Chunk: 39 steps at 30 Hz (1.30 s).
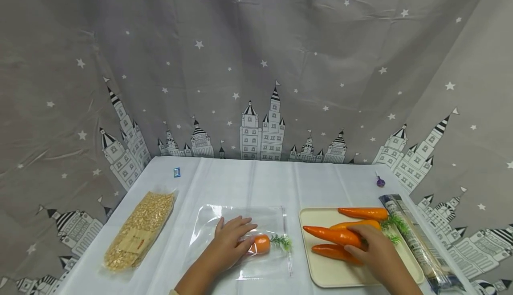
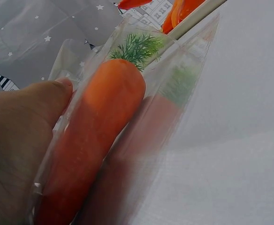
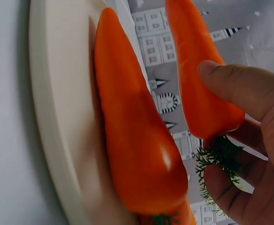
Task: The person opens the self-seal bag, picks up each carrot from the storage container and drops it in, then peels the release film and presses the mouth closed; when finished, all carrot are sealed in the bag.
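A clear plastic bag (image 1: 272, 219) lies flat on the white table with an orange carrot (image 1: 262, 244) with green fronds inside it. My left hand (image 1: 230, 244) rests on the bag, fingers spread, its thumb beside the carrot in the left wrist view. On the right, a cream tray (image 1: 320, 279) bears several carrots. My right hand (image 1: 372, 250) grips one carrot (image 3: 198, 89) near its leafy end, thumb on top, above the others. Another carrot (image 3: 132, 136) lies on the tray close by. Part of the right fingers is hidden behind the held carrot.
A bag of pale grains or nuts (image 1: 140, 228) lies at the left. Long dark-ended packages (image 1: 421, 241) run along the tray's right side. Farther back are a small blue packet (image 1: 177, 172) and a small purple object (image 1: 380, 181). A grey printed curtain (image 1: 256, 63) hangs behind the table.
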Each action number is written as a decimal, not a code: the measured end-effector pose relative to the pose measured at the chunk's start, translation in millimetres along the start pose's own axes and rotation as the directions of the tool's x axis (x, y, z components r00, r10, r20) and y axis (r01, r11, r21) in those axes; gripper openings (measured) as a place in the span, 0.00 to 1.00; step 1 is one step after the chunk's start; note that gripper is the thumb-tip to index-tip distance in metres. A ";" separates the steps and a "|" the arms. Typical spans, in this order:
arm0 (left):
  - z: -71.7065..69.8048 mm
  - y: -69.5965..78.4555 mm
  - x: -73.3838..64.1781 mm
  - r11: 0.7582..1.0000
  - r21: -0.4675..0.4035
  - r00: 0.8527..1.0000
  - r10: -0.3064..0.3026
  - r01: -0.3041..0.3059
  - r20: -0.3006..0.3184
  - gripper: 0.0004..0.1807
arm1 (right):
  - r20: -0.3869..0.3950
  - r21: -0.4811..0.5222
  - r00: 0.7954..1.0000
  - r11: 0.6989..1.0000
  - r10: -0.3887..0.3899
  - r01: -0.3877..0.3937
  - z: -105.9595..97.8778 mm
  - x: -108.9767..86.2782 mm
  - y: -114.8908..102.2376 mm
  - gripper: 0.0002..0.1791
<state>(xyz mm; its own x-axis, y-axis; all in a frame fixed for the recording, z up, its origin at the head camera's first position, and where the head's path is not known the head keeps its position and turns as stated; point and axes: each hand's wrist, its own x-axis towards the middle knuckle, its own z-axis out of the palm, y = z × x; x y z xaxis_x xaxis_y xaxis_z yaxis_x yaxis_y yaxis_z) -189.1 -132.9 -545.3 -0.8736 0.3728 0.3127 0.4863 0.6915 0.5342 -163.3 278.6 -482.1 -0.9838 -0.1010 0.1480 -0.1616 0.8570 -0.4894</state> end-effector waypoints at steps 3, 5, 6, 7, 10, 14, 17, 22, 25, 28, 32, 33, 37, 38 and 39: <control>-0.4 0.0 0.4 1.000 -0.002 1.000 0.002 -0.002 -0.002 0.20 | 0.000 -0.009 1.000 1.000 -0.007 0.007 4.0 4.3 -5.3 0.26; -0.8 0.2 0.6 1.000 -0.005 1.000 0.002 -0.002 -0.004 0.20 | 0.013 -0.010 1.000 1.000 -0.003 0.003 6.1 7.3 -8.8 0.27; -1.0 0.3 0.6 1.000 -0.005 1.000 0.003 -0.003 -0.006 0.20 | 0.020 -0.008 1.000 1.000 0.001 -0.001 6.9 8.7 -10.6 0.27; -1.2 0.5 0.6 1.000 -0.005 1.000 0.002 -0.002 -0.008 0.20 | 0.027 -0.008 1.000 1.000 0.003 -0.002 7.9 10.3 -12.2 0.27; -1.7 1.2 0.7 1.000 -0.001 1.000 -0.001 0.001 -0.011 0.20 | 0.036 -0.016 0.999 1.000 -0.002 0.003 10.1 14.8 -17.6 0.27; -2.4 2.9 1.4 1.000 0.002 1.000 -0.005 0.005 -0.015 0.19 | 0.033 -0.015 0.999 1.000 -0.015 0.016 13.3 19.4 -24.7 0.27; -2.8 3.7 1.7 1.000 0.000 1.000 -0.011 0.011 -0.015 0.19 | 0.036 -0.003 0.999 1.000 -0.021 0.021 17.6 23.2 -28.4 0.27; -3.0 3.6 1.8 1.000 0.014 1.000 -0.022 0.022 -0.007 0.20 | 0.052 0.008 0.999 1.000 -0.012 0.012 27.0 31.6 -32.6 0.28; -2.7 3.2 1.8 1.000 0.018 1.000 -0.026 0.026 -0.004 0.20 | 0.071 0.005 0.997 1.000 0.000 0.000 31.7 35.9 -36.2 0.28; -2.7 2.9 1.9 1.000 0.018 1.000 -0.026 0.026 -0.004 0.20 | 0.083 -0.002 0.997 1.000 0.007 -0.006 35.5 39.1 -40.6 0.28; -2.4 2.5 1.9 1.000 0.020 1.000 -0.022 0.022 -0.007 0.20 | 0.086 -0.008 0.996 1.000 0.005 -0.005 40.4 43.0 -46.9 0.27; -2.3 2.3 1.8 1.000 0.021 1.000 -0.021 0.022 -0.007 0.20 | 0.088 -0.011 0.996 1.000 0.004 -0.003 41.9 44.4 -48.5 0.28; -3.1 2.2 1.7 0.999 0.022 1.000 -0.025 0.025 0.002 0.20 | 0.091 -0.027 0.996 1.000 0.009 -0.007 47.2 50.4 -55.7 0.29; -3.2 2.2 1.8 0.999 0.023 1.000 -0.026 0.026 0.005 0.20 | 0.091 -0.031 0.996 0.999 0.009 -0.006 48.5 51.6 -57.6 0.29; -3.4 2.2 1.8 0.999 0.026 1.000 -0.027 0.027 0.006 0.20 | 0.093 -0.032 0.996 0.999 0.010 -0.007 50.0 52.9 -59.3 0.29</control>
<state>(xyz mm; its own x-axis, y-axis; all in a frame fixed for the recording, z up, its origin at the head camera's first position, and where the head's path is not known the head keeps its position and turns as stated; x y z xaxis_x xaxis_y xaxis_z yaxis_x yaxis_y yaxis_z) -189.6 -132.8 -540.9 -0.8866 0.3576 0.2935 0.4620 0.7171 0.5218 -209.7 197.2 -488.2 -0.9884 -0.1385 0.0629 -0.1518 0.8736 -0.4623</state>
